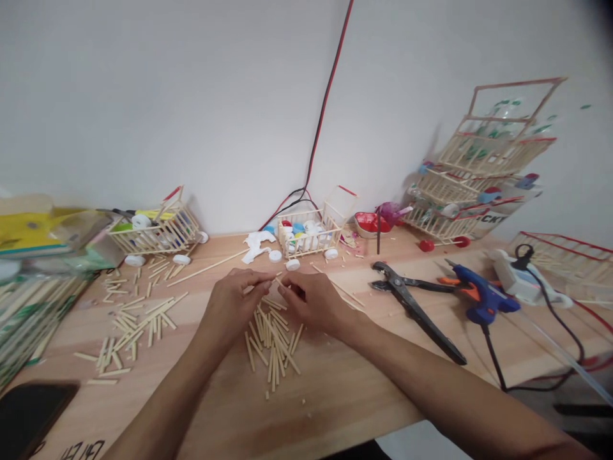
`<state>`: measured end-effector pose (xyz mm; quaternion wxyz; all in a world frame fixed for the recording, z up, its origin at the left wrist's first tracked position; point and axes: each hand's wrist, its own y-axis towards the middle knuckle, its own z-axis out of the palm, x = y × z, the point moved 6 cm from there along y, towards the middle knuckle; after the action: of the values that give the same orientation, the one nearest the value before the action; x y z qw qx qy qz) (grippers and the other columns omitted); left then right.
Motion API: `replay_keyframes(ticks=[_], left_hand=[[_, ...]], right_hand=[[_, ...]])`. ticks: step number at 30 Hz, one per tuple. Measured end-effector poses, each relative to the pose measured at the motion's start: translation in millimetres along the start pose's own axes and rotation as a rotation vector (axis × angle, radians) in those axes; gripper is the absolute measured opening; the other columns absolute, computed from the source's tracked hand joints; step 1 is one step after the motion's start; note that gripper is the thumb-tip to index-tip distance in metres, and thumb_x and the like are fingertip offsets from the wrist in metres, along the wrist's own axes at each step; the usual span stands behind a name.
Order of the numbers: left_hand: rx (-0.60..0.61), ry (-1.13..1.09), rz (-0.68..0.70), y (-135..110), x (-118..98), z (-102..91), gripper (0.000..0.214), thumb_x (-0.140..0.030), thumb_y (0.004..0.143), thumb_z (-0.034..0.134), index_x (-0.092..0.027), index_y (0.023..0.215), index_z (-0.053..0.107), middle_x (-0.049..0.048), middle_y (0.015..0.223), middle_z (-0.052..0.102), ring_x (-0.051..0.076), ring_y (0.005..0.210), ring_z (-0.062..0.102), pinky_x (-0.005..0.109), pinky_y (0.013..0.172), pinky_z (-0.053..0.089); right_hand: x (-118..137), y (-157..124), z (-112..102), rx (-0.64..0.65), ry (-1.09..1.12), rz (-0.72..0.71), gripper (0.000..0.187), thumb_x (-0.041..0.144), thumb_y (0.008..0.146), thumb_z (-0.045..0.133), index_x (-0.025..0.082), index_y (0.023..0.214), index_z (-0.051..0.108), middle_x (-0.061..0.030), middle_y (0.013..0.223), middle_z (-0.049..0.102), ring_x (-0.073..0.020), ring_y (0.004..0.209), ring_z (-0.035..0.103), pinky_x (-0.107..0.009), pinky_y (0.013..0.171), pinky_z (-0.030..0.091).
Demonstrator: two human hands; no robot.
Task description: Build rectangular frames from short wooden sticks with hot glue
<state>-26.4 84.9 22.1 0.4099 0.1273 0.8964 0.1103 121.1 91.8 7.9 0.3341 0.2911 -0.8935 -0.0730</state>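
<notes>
Both hands meet over the middle of the table. My left hand (234,297) is closed, its fingertips pinching a short wooden stick (278,280). My right hand (313,299) is closed too, thumb and fingers at the same spot; whether they share one stick or hold two is too small to tell. Just beneath them lies a loose pile of short wooden sticks (272,348), partly covered by the hands. Behind the hands stands a small stick-built cart (309,239) on white wheels, filled with bottle caps.
Pliers (414,310), a blue glue gun (483,297) and a power strip (514,281) with cords lie right. Stacked stick carts (469,191) rise behind them. More cut sticks (136,329), another cart (156,233) and a dark phone (36,415) are left.
</notes>
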Motion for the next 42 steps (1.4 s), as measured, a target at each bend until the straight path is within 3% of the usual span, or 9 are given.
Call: replay_keyframes(ticks=[20,42], left_hand=[[-0.021,0.021,-0.042,2.1,4.6,-2.7,0.026,-0.030,0.079,0.056,-0.019,0.093,0.075,0.0072,0.095,0.074,0.025,0.093,0.066,0.039,0.085,0.047],[-0.023,0.016,-0.098,3.4,4.1,-5.0,0.029,-0.032,0.077,0.055,-0.017,0.091,0.075,0.0082,0.094,0.075,0.025,0.090,0.067,0.039,0.085,0.047]], right_hand=[[-4.5,1.3,-0.6,0.034,0.074,0.050,0.021,0.033,0.088,0.053,0.017,0.085,0.066,0.0002,0.066,0.066,-0.0088,0.057,0.052,-0.021,0.056,0.031],[-6.1,2.5,-1.8,0.069,0.088,0.119,0.017,0.025,0.084,0.053,0.017,0.080,0.069,0.0003,0.067,0.066,-0.0095,0.059,0.053,-0.022,0.056,0.031]])
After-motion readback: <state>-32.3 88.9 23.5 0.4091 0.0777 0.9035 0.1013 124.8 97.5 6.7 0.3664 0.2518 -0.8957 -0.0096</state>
